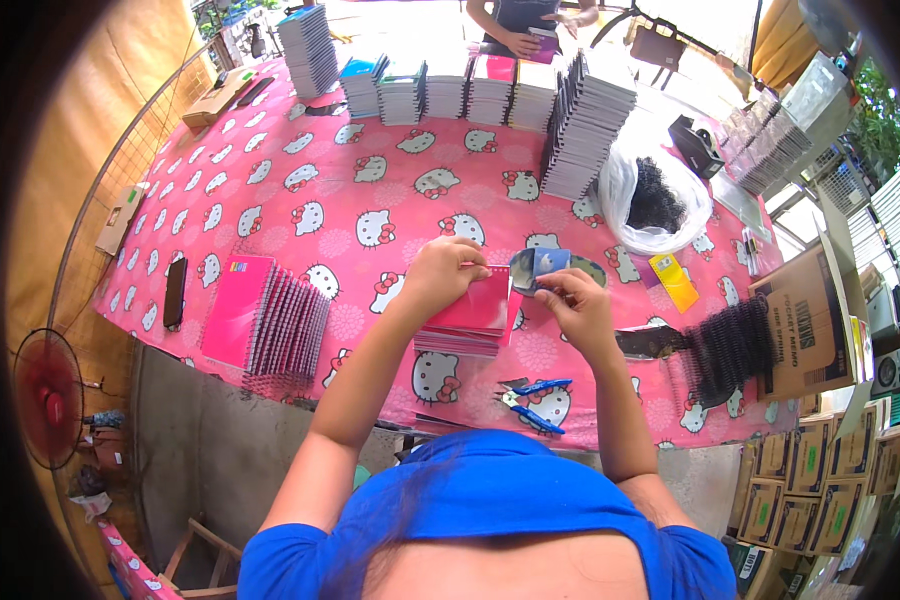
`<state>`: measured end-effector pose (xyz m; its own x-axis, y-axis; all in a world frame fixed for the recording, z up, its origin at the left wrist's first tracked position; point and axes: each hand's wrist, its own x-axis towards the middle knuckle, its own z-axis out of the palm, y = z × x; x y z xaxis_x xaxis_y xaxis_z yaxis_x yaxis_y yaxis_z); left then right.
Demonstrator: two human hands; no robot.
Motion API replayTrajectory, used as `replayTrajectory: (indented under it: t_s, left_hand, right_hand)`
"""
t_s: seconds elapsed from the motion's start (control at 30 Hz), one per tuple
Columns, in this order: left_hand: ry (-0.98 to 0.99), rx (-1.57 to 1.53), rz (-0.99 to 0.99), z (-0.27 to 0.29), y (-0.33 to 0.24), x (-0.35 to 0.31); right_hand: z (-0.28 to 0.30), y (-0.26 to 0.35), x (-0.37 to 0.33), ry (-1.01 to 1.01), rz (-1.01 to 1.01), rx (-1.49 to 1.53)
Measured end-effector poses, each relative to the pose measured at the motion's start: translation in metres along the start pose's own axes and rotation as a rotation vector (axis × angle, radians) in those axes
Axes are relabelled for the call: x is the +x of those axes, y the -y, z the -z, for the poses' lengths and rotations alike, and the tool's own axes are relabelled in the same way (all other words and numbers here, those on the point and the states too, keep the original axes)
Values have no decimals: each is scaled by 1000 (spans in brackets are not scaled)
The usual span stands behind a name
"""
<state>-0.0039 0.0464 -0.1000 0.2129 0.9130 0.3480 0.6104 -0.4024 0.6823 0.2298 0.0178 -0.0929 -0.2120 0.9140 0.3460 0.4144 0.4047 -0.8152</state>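
In front of me a small stack of pink-red notebooks [470, 312] lies on the table. My left hand [444, 275] is closed at the top edge of the uppermost one, thumb and fingers pinched there. My right hand [576, 305] is just right of the stack, its thumb and fingertips pressed together; whatever is in them is too small to make out. Right behind those fingers is a blue and green patterned piece [552, 262], its kind unclear. Nearer to me lie blue-handled pliers [535, 404], their handles spread.
Spiral-bound pink notebooks [255, 318] stand in a row on the left. Black spiral wires [720, 355] lie by a cardboard box [810, 325]; more fill a white plastic bag [660, 205]. Tall notebook stacks [588, 125] line the far edge, where another person [530, 30] holds a notebook.
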Motion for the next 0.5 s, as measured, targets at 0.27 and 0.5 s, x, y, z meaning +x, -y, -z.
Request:
replayTrajectory:
  t_s: [0.27, 0.5]
  left_hand:
    - [-152, 91, -186, 24, -35, -26]
    - [-150, 20, -121, 25, -46, -24]
  right_hand:
    - [-1, 17, 5, 18, 70, 24]
    - [-3, 24, 20, -1, 178, -32]
